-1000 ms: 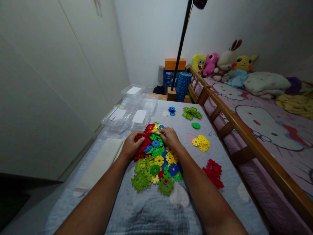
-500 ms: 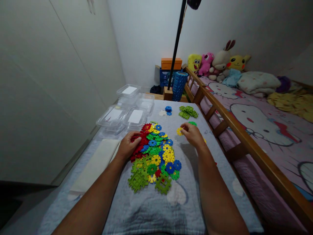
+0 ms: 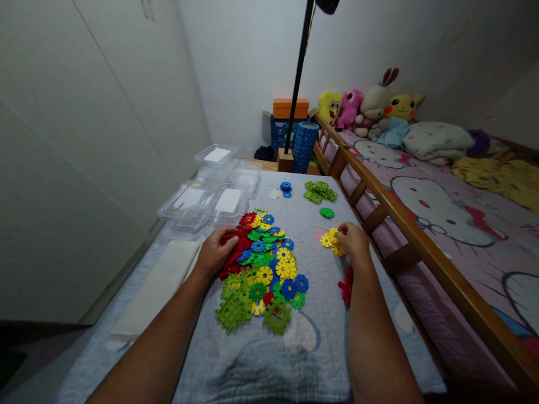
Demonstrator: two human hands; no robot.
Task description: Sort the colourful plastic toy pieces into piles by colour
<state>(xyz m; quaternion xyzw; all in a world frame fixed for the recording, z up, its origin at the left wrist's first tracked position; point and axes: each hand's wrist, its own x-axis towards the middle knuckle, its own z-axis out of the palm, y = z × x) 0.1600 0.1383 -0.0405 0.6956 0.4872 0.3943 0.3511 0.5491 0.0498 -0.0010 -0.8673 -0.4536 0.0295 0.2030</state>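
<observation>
A mixed pile of red, yellow, green and blue interlocking plastic pieces (image 3: 266, 268) lies on a grey quilted surface (image 3: 269, 359). My left hand (image 3: 215, 251) rests on the pile's left edge, its fingers curled over red pieces (image 3: 234, 251). My right hand (image 3: 354, 242) is off to the right, fingers pinched down on a yellow piece at a small group of yellow pieces (image 3: 328, 240). Just below lies a group of red pieces (image 3: 346, 287), partly hidden by my right forearm.
Further back lie a dark green disc (image 3: 326, 212), light green pieces (image 3: 320, 192) and blue pieces (image 3: 286, 187). Clear lidded containers (image 3: 202, 199) stand at the back left, a white folded cloth (image 3: 155, 292) at the left. A wooden bed rail (image 3: 404, 238) borders the right side.
My right hand left the mixed pile with a yellow piece and carried it right to the yellow group. My left hand stayed on the red pieces.
</observation>
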